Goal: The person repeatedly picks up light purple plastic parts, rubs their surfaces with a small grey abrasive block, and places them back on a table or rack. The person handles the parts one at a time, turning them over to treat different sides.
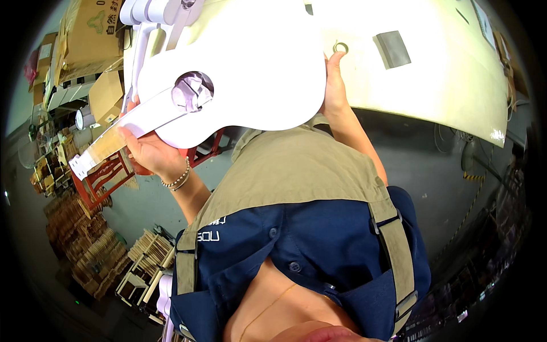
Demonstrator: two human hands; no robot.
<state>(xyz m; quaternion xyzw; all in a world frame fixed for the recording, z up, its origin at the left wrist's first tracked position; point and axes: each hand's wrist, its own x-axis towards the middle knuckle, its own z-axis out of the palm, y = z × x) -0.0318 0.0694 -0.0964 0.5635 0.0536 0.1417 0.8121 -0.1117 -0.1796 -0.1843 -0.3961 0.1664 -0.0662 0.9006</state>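
Observation:
A pale white-lavender guitar (262, 74) without strings lies across my front, its body partly over the bright table. My left hand (152, 153) is closed around the neck (142, 119), thumb on top and fingers mostly hidden behind it. Against the rounded end of the body rests my right hand (335, 88), gripping the edge with its thumb up; its other fingers are hidden behind the guitar. Crumpled wrapping (192, 93) fills the round sound hole. A tan strip covers part of the neck near the white headstock (81, 166).
On the pale table (444, 97) lie a grey block (393, 49) and a small ring-shaped roll (341, 48). More pale guitars (151, 12) stand at the upper left, beside cardboard boxes (85, 43). A red stool (102, 179) and stacked wooden parts (85, 245) are on the left.

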